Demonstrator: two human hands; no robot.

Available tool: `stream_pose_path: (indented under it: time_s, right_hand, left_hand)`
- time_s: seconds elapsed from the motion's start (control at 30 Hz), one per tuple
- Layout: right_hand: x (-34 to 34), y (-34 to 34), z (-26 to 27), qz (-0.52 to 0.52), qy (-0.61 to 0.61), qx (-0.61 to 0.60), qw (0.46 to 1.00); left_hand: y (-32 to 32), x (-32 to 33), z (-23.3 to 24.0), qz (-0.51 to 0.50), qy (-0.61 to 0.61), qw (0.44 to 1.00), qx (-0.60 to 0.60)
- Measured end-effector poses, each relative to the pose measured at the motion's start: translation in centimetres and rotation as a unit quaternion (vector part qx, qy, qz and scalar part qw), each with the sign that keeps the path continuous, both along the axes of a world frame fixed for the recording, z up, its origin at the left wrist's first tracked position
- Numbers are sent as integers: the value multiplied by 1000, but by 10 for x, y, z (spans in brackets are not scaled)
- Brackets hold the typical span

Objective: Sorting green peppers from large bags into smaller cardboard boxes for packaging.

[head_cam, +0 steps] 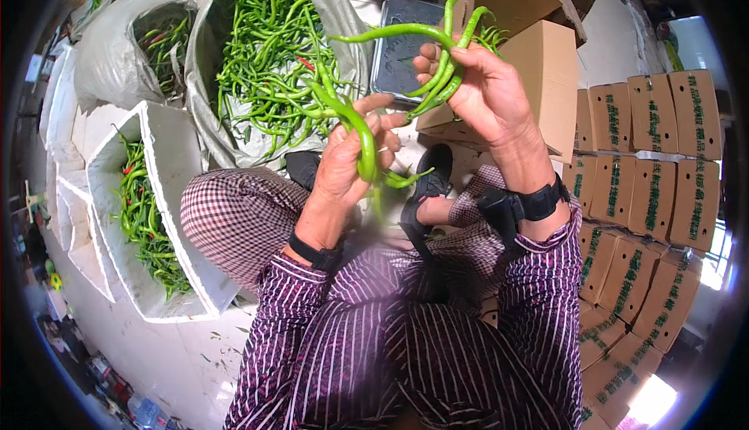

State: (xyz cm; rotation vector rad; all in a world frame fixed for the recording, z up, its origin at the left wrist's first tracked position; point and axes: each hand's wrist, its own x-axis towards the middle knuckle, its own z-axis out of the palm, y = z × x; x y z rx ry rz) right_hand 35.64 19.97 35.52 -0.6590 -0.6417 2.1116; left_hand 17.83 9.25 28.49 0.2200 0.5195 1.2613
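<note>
My left hand (351, 155) holds several long green chili peppers (364, 143), their curved ends hanging past the palm. To its right and a little higher, my right hand (483, 87) grips more green chili peppers (450, 67) between thumb and fingers, one reaching far left and others pointing up. The fingertips of both hands are close together. Beyond my left hand lies a large plastic sack (202, 79), open and full of green chilies (263, 38), with a red one among them. A dark flat tray or scale top (404, 43) lies behind my right hand.
A white foam box (149, 196) with green and red chilies stands at the left, below another sack (105, 55) of peppers. An open cardboard box (541, 79) stands at the right, partly behind my right hand. Stacked printed cartons (655, 196) line the right side. Leaf scraps lie on the floor.
</note>
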Motion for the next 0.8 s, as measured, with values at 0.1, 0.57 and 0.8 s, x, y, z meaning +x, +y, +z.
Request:
stream_pose_path:
  time_s: [0.1,0.57,0.8]
  right_hand:
    - [10,1,0,10,46,-2,999]
    - [15,-47,19,-147,-189,65,969]
    - [68,-7,33,-253,-319,175,896]
  left_hand:
    - [2,-3,-4,2,38,999,-5]
    - [5,-3,-17,35,0,999,-15]
    - [5,-5,-19,62,11,997,-50]
